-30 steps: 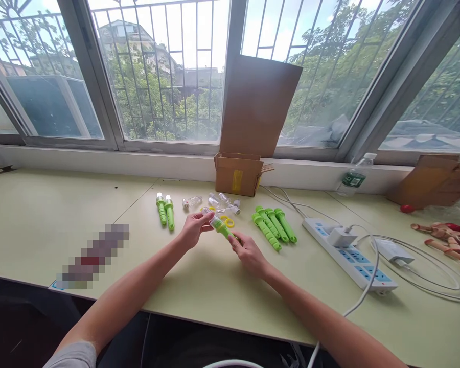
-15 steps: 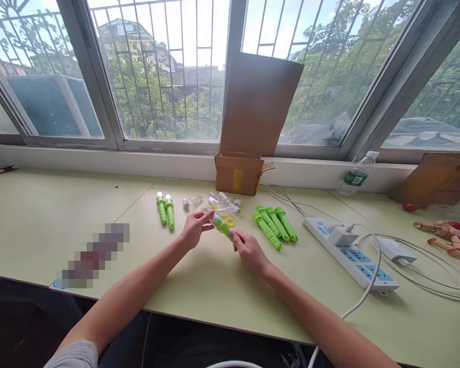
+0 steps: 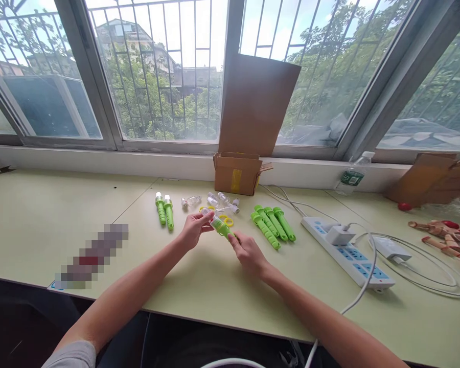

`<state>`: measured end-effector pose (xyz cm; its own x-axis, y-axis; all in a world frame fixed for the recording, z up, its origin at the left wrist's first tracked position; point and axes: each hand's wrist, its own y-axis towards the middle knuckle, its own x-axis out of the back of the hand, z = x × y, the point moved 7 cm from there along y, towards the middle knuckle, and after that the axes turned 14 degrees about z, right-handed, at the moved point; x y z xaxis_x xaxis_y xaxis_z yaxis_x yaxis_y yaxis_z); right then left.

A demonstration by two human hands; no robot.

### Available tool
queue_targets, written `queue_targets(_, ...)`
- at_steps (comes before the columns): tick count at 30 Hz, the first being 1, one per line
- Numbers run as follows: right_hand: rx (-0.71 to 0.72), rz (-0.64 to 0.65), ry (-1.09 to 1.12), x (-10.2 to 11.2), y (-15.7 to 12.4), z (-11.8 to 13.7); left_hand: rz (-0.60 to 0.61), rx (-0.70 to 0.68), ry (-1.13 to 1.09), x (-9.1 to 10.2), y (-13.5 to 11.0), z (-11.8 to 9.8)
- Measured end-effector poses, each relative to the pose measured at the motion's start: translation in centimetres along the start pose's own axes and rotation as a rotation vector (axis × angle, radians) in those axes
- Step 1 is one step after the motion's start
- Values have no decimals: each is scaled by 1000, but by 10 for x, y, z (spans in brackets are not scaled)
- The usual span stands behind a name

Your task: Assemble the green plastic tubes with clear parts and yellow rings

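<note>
Between my two hands, over the table, is a green plastic handle [image 3: 221,226] with a clear tube [image 3: 207,211] at its upper left end. My left hand [image 3: 193,228] pinches the clear end. The fingers of my right hand [image 3: 247,249] close round the lower green end. Just beyond my hands lie several clear tubes with white ends [image 3: 223,198] and yellow rings [image 3: 227,221]. Two green handles with white tops [image 3: 164,210] rest to the left. On the right, several green handles [image 3: 273,225] lie side by side.
A cardboard box [image 3: 235,174] stands against the sill. At right are a white power strip [image 3: 347,253] with cables, a plastic bottle [image 3: 353,176] and wooden pieces with red balls [image 3: 446,237]. A blurred patch [image 3: 94,255] covers something at left.
The fingers of my right hand have shifted slightly on the green handle, which is still held in both hands. The whole view has moved a little.
</note>
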<state>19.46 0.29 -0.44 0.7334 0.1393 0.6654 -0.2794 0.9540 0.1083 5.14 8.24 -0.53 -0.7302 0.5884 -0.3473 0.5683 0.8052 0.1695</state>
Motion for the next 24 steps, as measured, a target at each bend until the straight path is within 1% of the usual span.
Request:
queue_targets(4,-11,54,227,-7,1,-4,-7,11,15,3,1,2)
queue_targets(9,-106,176,555,-20,0,-7,16,7,14,3,0,0)
queue_targets(12,-155,237,679,-25,-2,-7,19,12,16,4,0,0)
queue_targets(17,-202,304,820,-30,-6,-7,2,21,17,5,-1,1)
queue_targets(20,-220,328,836,-30,-7,-6,3,15,13,4,-1,1)
queue_targets(22,-217,308,809,-29,-7,-5,11,1,14,3,-1,-1)
queue_targets(24,-183,267,772,-27,-6,-3,27,-21,26,2,-1,-4)
